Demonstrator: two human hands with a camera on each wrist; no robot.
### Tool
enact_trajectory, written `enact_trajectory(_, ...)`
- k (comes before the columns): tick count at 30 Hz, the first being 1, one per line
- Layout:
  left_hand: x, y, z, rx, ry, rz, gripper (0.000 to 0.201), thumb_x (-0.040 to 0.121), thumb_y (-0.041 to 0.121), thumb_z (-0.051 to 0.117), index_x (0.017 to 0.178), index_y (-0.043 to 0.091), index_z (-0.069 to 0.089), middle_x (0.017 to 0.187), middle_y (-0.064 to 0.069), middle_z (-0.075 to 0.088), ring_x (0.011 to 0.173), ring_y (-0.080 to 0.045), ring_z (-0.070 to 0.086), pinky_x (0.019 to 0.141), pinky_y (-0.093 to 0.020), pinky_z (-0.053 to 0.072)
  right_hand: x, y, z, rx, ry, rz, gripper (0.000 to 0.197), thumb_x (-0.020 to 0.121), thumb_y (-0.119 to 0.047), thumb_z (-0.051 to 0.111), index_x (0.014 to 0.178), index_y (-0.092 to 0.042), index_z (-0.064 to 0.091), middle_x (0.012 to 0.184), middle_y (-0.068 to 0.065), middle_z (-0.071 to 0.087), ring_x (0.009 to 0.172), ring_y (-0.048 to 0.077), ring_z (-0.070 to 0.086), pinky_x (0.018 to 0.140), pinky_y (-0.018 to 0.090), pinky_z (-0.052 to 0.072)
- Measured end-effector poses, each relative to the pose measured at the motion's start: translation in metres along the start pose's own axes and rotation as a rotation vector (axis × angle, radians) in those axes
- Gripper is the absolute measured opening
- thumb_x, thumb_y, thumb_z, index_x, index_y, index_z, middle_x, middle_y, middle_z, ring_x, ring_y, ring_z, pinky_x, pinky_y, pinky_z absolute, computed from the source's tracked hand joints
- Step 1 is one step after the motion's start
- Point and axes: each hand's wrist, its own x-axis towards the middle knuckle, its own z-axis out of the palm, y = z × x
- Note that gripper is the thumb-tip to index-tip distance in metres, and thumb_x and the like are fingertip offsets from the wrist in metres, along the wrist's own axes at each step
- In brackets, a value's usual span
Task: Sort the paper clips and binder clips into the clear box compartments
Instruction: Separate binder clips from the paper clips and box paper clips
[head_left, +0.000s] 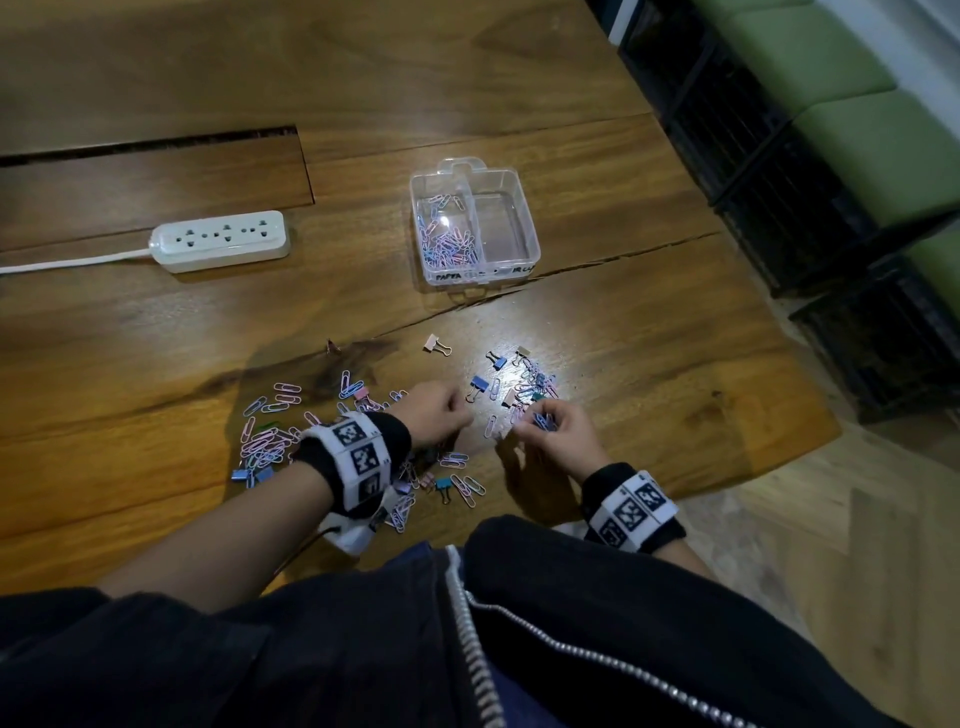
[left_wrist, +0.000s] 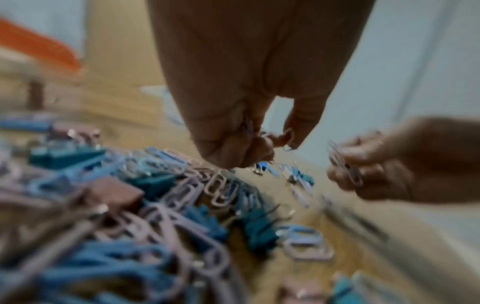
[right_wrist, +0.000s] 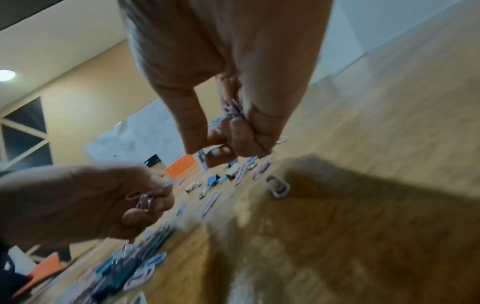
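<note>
Pink, lilac and blue paper clips mixed with small binder clips lie scattered on the wooden table near its front edge. The clear box stands farther back; its left compartment holds paper clips, its right one looks bare. My left hand hovers just over the pile with curled fingers gripping a few paper clips. My right hand, a short way to its right, holds a bunch of paper clips in its curled fingers.
A white power strip with its cord lies at the back left. A long slot cuts the tabletop behind it. The table's right edge drops to a wooden floor, with black crates beyond.
</note>
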Motion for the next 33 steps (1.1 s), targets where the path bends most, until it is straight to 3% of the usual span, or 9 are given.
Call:
enact_trajectory(4, 0.000, 0.003, -0.008, -0.728, -0.070, -0.152, 0.025, 0.091, 0.002, 0.044, 0.067, 0.012, 0.043, 0.068, -0.005, 0.051, 0.038, -0.001, 0.050, 0.038, -0.014, 0.040, -0.004, 0.002, -0.015, 0.239, -0.055, 0.053, 0.022, 0.078, 0.000, 0.061, 0.069, -0.016, 0.051, 0.071, 0.000, 0.056, 0.059, 0.009, 0.054, 0.060, 0.022, 0.045)
enact_trajectory(7, 0.002, 0.008, -0.008, -0.920, -0.113, -0.198, 0.022, 0.091, -0.003, 0.040, 0.073, 0.010, 0.043, 0.068, -0.008, 0.050, 0.034, -0.004, 0.049, 0.032, -0.014, 0.038, -0.007, 0.006, -0.023, 0.452, -0.116, 0.086, 0.024, 0.080, 0.010, 0.052, 0.086, -0.014, 0.056, 0.077, 0.003, 0.055, 0.060, 0.012, 0.052, 0.059, 0.024, 0.043)
enact_trajectory(11, 0.009, 0.017, 0.001, -0.693, -0.124, -0.194, 0.018, 0.091, 0.007, 0.042, 0.075, 0.013, 0.048, 0.066, -0.003, 0.045, 0.043, -0.009, 0.042, 0.040, -0.018, 0.033, -0.009, 0.009, -0.031, 0.603, -0.141, 0.158, 0.030, 0.086, 0.009, 0.036, 0.093, -0.011, 0.057, 0.074, 0.005, 0.049, 0.060, 0.013, 0.040, 0.047, 0.015, 0.038)
enact_trajectory(15, 0.012, 0.024, 0.015, 0.019, -0.010, -0.089, 0.027, 0.090, 0.033, 0.051, 0.071, 0.015, 0.049, 0.073, -0.002, 0.051, 0.066, -0.017, 0.048, 0.063, -0.028, 0.041, -0.013, 0.011, -0.034, 0.767, -0.138, 0.245, 0.021, 0.088, -0.005, 0.033, 0.078, -0.007, 0.051, 0.069, 0.004, 0.043, 0.056, 0.012, 0.043, 0.045, 0.016, 0.039)
enact_trajectory(18, 0.014, 0.028, 0.024, 0.343, -0.010, -0.029, 0.039, 0.087, 0.038, 0.058, 0.101, 0.001, 0.057, 0.102, -0.012, 0.058, 0.092, -0.025, 0.059, 0.075, -0.033, 0.048, -0.012, 0.013, -0.033, 0.766, -0.116, 0.251, 0.019, 0.090, -0.016, 0.043, 0.073, -0.011, 0.049, 0.063, 0.000, 0.048, 0.050, 0.009, 0.046, 0.048, 0.016, 0.039)
enact_trajectory(22, 0.018, 0.030, 0.029, 0.420, -0.061, -0.014, 0.035, 0.094, 0.027, 0.048, 0.111, -0.004, 0.055, 0.116, -0.017, 0.057, 0.107, -0.028, 0.056, 0.085, -0.032, 0.046, -0.009, 0.017, -0.032, 0.711, -0.107, 0.221, 0.010, 0.088, -0.002, 0.045, 0.085, -0.008, 0.052, 0.069, 0.004, 0.050, 0.049, 0.008, 0.049, 0.044, 0.014, 0.043)
enact_trajectory(26, 0.016, 0.029, 0.025, 0.377, -0.098, -0.001, 0.029, 0.096, 0.021, 0.041, 0.101, -0.003, 0.056, 0.104, -0.017, 0.060, 0.092, -0.027, 0.057, 0.081, -0.034, 0.048, -0.009, 0.018, -0.034, 0.647, -0.126, 0.221, 0.020, 0.090, 0.006, 0.038, 0.087, -0.003, 0.056, 0.071, 0.007, 0.052, 0.051, 0.009, 0.050, 0.046, 0.014, 0.044)
enact_trajectory(30, 0.015, 0.024, 0.010, -0.112, 0.001, -0.070, 0.028, 0.091, 0.018, 0.046, 0.063, 0.015, 0.043, 0.064, 0.000, 0.044, 0.054, -0.010, 0.041, 0.054, -0.023, 0.038, -0.008, 0.016, -0.033, 0.491, -0.057, 0.227, 0.029, 0.085, 0.013, 0.036, 0.075, -0.008, 0.054, 0.072, 0.005, 0.053, 0.053, 0.008, 0.044, 0.046, 0.013, 0.039)
enact_trajectory(33, 0.014, 0.020, -0.006, -0.746, -0.013, -0.195, 0.028, 0.087, 0.001, 0.041, 0.061, 0.010, 0.042, 0.060, -0.005, 0.045, 0.033, -0.005, 0.041, 0.036, -0.013, 0.031, -0.009, 0.012, -0.026, 0.219, 0.001, 0.170, 0.033, 0.085, 0.010, 0.035, 0.067, -0.012, 0.052, 0.063, -0.001, 0.049, 0.049, 0.004, 0.042, 0.045, 0.012, 0.032)
